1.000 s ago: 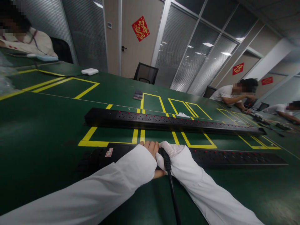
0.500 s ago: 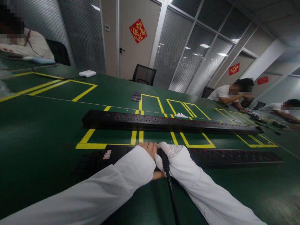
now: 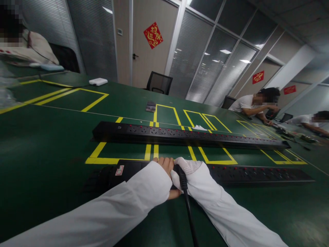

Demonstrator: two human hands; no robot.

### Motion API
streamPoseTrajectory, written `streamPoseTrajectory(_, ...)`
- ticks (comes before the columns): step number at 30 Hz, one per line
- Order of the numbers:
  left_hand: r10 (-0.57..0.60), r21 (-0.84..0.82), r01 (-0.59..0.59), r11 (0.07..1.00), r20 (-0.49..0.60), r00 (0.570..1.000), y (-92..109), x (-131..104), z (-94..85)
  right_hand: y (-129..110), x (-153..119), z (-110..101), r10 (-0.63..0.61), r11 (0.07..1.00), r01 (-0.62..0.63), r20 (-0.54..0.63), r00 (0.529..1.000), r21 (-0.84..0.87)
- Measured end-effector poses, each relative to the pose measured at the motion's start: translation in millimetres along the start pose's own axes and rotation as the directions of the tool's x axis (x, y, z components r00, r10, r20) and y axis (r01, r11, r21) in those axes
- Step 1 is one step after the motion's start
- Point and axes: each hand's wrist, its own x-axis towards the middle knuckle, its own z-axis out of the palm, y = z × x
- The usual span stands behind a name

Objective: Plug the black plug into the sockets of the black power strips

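A long black power strip (image 3: 262, 175) with red-lit sockets lies across the table in front of me, a small white and red label (image 3: 119, 170) near its left end. My left hand (image 3: 166, 167), ungloved, is wrapped round this strip, fingers over the far edge and thumb along the near side. Close beside it, my right hand (image 3: 189, 167) wears a white dotted glove and is closed on a black power plug (image 3: 183, 179) at the strip. From the plug a thick cord (image 3: 190, 219) runs down toward me. The plug's front end is hidden by my hands.
A second long power strip (image 3: 180, 136) lies parallel, just beyond. Yellow tape outlines (image 3: 102, 160) mark the green table (image 3: 51, 137). Farther off are a white box (image 3: 98, 81), a dark card-like piece (image 3: 150, 106) and crumpled white paper (image 3: 199, 127). Other people sit at left and right.
The whole view has shifted slightly right and down. Both hands keep the same hold on the strip and plug, with no visible movement between them.
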Motion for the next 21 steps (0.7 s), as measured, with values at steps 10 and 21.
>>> streamPoseTrajectory(10,-0.019,-0.003,0.019,1.0,-0.005,1.0,1.4,0.2,-1.0,-0.1,0.1,-1.1,0.006,1.0,-0.006,0.008,1.0,-0.003)
streamPoseTrajectory(21,-0.005,-0.033,0.005,0.999,-0.009,1.0,-2.0,1.5,3.3,0.6,0.1,0.2,-0.006,1.0,0.005,-0.008,1.0,-0.012)
